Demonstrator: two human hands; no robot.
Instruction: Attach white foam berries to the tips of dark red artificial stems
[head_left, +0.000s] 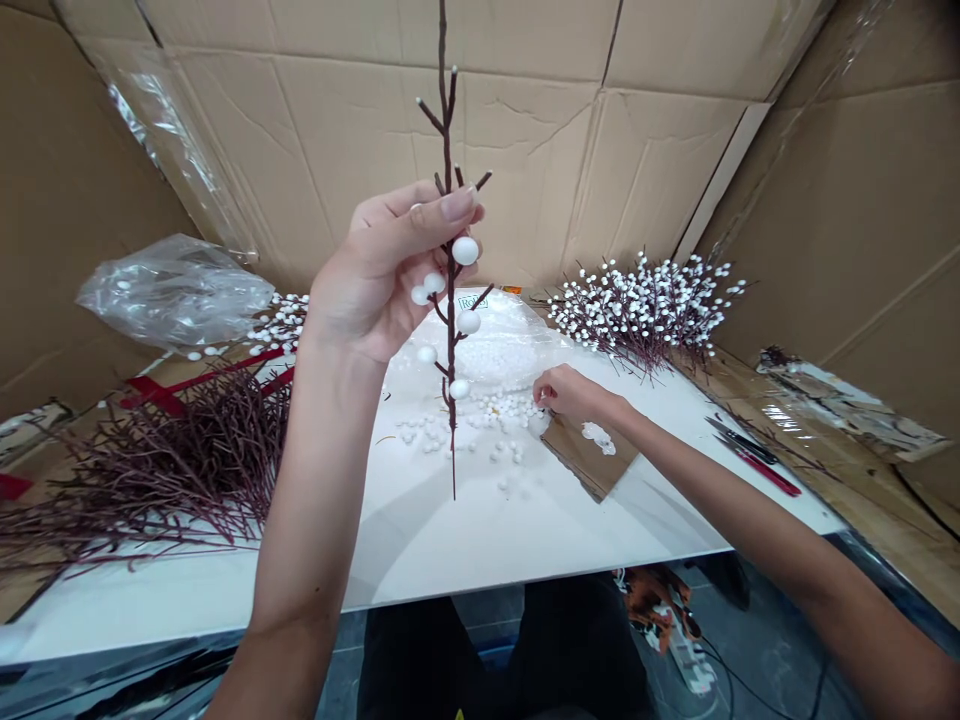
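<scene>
Head view: my L grip [375, 270] pinches a brown berry stem w/ white foam balls [451, 340], upright above the white worktop [420, 540]. R grip [570, 392] curled, nearly shut, at loose white balls [502, 420] by a cardboard piece [581, 460]; can't tell if it holds any.

Flattened corrugated cardboard sheets [450, 60] line the walls from 9 to 3 o'clock, their seams crossed by strips of clear plastic film [180, 175] at 11 and 1 o'clock. A white-topped worktop [480, 540] spans the centre. Bare wooden boards [847, 470] lie at 4 o'clock. A dark grey floor [765, 630] at 5 o'clock carries a thin black cable [750, 680]. Lighting is even.
</scene>
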